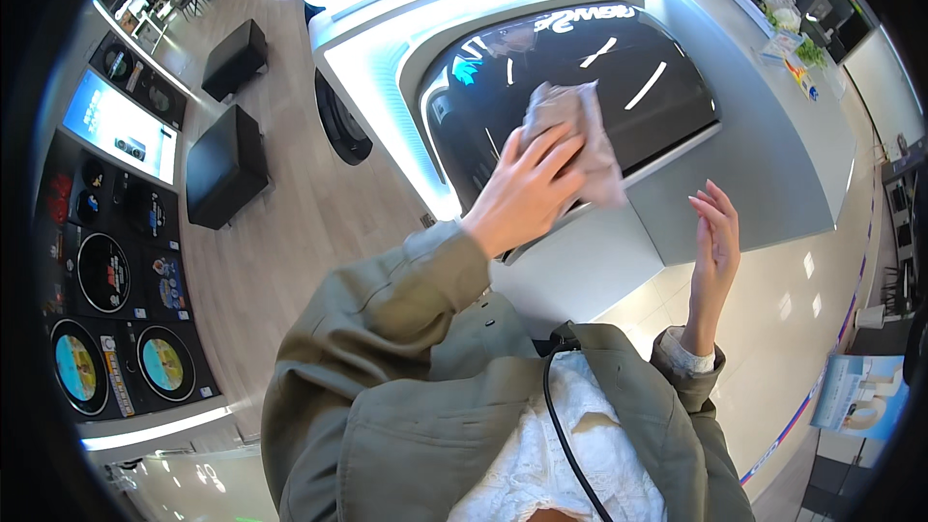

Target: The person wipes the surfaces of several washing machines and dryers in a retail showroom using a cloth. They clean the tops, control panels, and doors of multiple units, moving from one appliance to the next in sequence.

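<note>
My left hand is closed on a folded greyish-pink cloth, with fingers spread over its near side. The cloth lies over the lower middle of a glossy black panel that is set in a grey and white counter. I cannot tell whether it presses on the surface. Light streaks and pale reflections show on the panel. To the right, past the counter's near edge, my right hand hangs in the air, fingers loosely apart, holding nothing.
A bright light strip runs along the counter's left side. On its right wing stand trays with green plants. Two black stools are on the wood floor at left, near stacked front-loading machines. A blue-white panel stands far right.
</note>
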Demonstrator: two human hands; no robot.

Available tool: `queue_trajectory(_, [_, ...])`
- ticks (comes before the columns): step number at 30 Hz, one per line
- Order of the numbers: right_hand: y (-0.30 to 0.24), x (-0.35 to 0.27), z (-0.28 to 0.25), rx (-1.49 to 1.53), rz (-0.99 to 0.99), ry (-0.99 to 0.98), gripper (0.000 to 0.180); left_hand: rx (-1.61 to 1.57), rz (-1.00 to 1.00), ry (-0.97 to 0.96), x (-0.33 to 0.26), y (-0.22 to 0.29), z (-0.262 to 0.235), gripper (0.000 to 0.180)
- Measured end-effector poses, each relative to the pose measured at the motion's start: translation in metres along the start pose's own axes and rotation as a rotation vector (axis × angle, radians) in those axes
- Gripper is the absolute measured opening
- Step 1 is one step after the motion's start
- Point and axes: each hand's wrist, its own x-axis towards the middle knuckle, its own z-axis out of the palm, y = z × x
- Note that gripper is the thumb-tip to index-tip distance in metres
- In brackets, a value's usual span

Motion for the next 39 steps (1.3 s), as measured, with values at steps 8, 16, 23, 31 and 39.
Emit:
queue_trajectory(8, [0.004,-0.028,-0.024,0.017,0.036,0.015,0.021,0.14,-0.27,0.178,-0.142,0.023,0.053,0.015])
queue_trajectory(16, [0.003,-0.039,-0.048,0.141,0.038,0.038,0.019,-1.075,-1.421,0.324,-0.288,-0.033,0.175,0.012])
queue_trajectory(23, [0.017,-0.06,-0.069,0.163,0.107,0.128,0.02,-1.034,-1.056,0.874,-0.118,-0.066,0.034,0.03])
queue_trajectory(31, [0.03,-0.083,-0.091,0.155,0.187,0.232,0.021,0.154,-0.387,-0.098,0.059,-0.037,0.017,0.027])
queue_trajectory(39, [0.07,-0.123,-0.138,0.173,0.337,0.416,0.021,0.107,-0.027,-0.268,0.149,-0.012,0.08,0.028])
